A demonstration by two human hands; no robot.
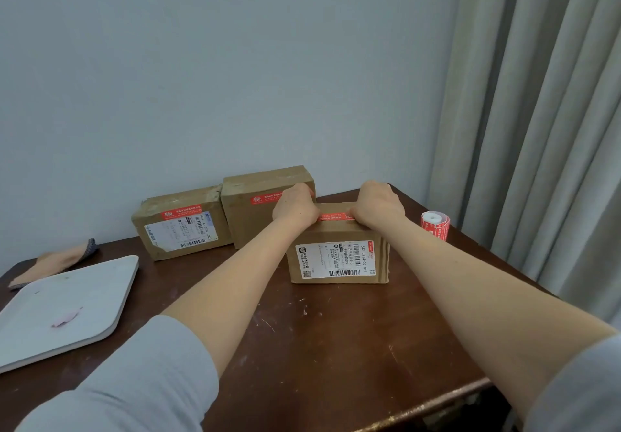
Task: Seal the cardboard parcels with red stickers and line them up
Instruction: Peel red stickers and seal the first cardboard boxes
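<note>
Here, a small brown cardboard parcel with a white shipping label [337,256] is seen near the middle of a dark brown wooden counter [336,330], its labelled face turned toward the camera. Along its upper front edge a long red printed sticker [336,217] is being pressed down. The left hand [295,208] and the right hand [378,204] are curled over the parcel's top at either end of the sticker, fingers bent and thumbs pushed against the red strip, probably so that it bonds flat across the flap seam while the box is kept from sliding. Nothing is gripped; both hands are closed in a pressing pose on the sticker and box.

Behind and to the left, two more brown cardboard parcels [183,223] [260,209] are set touching each other in a row against the pale wall, each already carrying a red sticker, which suggests the finished line that this one is meant to join. To the right, a roll of red stickers [436,224] is stood within easy reach. At the far left lie a white square tray [67,307] and a folded tan cloth [53,262], apart from the work.
</note>
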